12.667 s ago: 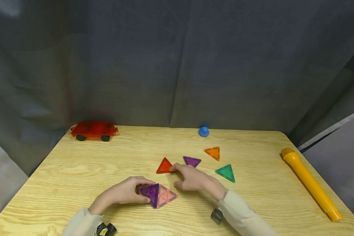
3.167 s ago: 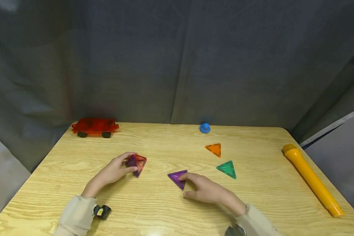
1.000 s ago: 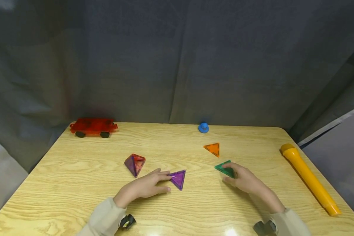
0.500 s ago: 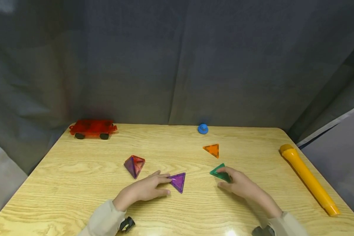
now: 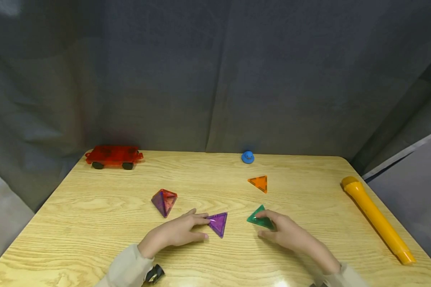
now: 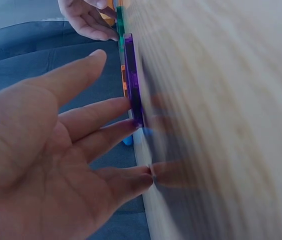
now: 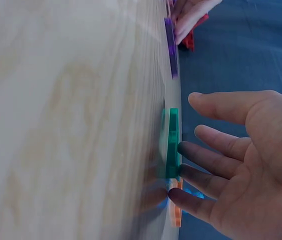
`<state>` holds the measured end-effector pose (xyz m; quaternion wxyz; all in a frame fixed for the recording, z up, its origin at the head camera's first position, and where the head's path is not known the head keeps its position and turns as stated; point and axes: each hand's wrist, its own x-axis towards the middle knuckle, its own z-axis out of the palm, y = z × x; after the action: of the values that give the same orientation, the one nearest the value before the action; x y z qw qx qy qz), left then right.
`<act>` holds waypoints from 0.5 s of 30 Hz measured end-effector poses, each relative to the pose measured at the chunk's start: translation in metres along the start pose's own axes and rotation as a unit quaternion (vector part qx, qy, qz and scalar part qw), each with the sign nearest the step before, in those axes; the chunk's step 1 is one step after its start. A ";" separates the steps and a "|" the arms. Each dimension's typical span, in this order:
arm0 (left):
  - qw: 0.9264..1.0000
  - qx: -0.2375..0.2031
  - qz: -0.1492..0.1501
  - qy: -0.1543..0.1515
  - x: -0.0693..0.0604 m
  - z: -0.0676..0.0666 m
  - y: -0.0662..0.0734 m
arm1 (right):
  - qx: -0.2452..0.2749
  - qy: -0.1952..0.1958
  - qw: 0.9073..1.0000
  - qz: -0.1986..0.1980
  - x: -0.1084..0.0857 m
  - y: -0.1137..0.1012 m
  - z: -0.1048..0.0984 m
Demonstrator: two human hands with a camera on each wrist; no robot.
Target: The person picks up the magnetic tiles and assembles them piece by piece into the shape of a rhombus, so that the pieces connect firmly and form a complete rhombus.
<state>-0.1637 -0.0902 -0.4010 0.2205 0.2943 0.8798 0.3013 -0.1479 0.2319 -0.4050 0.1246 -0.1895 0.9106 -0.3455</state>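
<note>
In the head view a flat purple triangle tile (image 5: pixel 218 224) lies at the middle front of the table, and the left hand (image 5: pixel 176 232) rests its fingertips on the tile's left corner, thumb apart. The right hand (image 5: pixel 289 233) touches the top of a green triangle tile (image 5: pixel 261 218) lying to the right of the purple one. Both wrist views show relaxed, spread fingers: the left hand (image 6: pixel 46 145) against the purple tile (image 6: pixel 132 80), the right hand (image 7: pixel 251 160) against the green tile (image 7: pixel 173 142). A gap separates the two tiles.
A small red and purple pyramid of tiles (image 5: pixel 164 202) stands left of the left hand. Farther back are an orange triangle tile (image 5: pixel 260 183), a blue duck (image 5: pixel 248 157) and a red wheeled toy (image 5: pixel 113 156). A yellow tube (image 5: pixel 377 219) lies along the right edge.
Since a second ago the right hand has slid the green tile left and toward the front. Earlier, the left hand let go of the pyramid and came to the purple tile.
</note>
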 end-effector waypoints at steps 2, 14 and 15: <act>1.000 0.001 0.000 0.000 0.000 0.000 0.000 | 0.000 -0.004 1.000 -0.009 0.000 -0.002 0.001; 0.997 0.002 0.013 0.074 0.009 0.000 0.000 | -0.021 0.046 0.998 -0.025 0.009 0.007 -0.011; 0.997 -0.002 0.010 0.078 0.011 0.000 0.001 | -0.018 0.045 0.999 -0.023 0.011 0.009 -0.012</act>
<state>-0.1715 -0.0824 -0.4032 0.1493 0.2781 0.8908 0.3268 -0.1645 0.2400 -0.4037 0.0726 -0.1966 0.9169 -0.3395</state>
